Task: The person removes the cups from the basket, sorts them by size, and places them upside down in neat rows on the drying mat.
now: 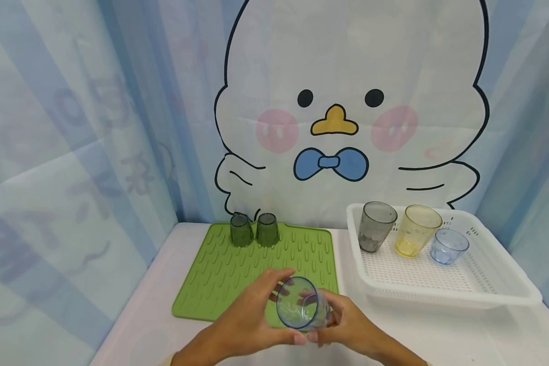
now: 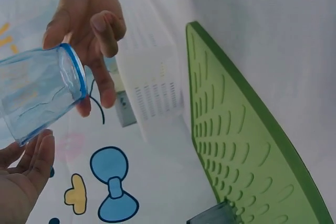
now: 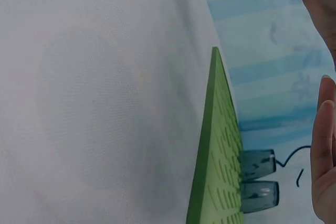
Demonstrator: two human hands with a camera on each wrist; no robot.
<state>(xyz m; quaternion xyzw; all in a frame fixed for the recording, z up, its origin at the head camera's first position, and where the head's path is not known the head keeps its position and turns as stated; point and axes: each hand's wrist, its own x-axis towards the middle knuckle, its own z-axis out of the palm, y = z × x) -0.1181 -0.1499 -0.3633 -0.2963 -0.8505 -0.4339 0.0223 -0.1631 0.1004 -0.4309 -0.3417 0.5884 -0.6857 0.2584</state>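
A clear blue-tinted glass (image 1: 297, 303) is tilted on its side between both hands, its blue-edged mouth towards the head camera. My left hand (image 1: 256, 317) grips it around the mouth end, thumb below and fingers above. Curled about the base end is my right hand (image 1: 347, 323). From the left wrist, the glass (image 2: 42, 90) spans the gap between the left hand (image 2: 26, 177) and the right hand (image 2: 92, 30). In the right wrist view the right hand (image 3: 325, 156) shows only at the edge, and the glass is out of sight.
Behind the hands lies a green ridged drying mat (image 1: 210, 279) with two small dark glasses, one (image 1: 241, 231) and another (image 1: 267, 230), mouth-down at its back. On the right, a white basket (image 1: 439, 292) holds a grey glass (image 1: 376, 226), a yellow glass (image 1: 416, 231) and a short blue glass (image 1: 448, 247).
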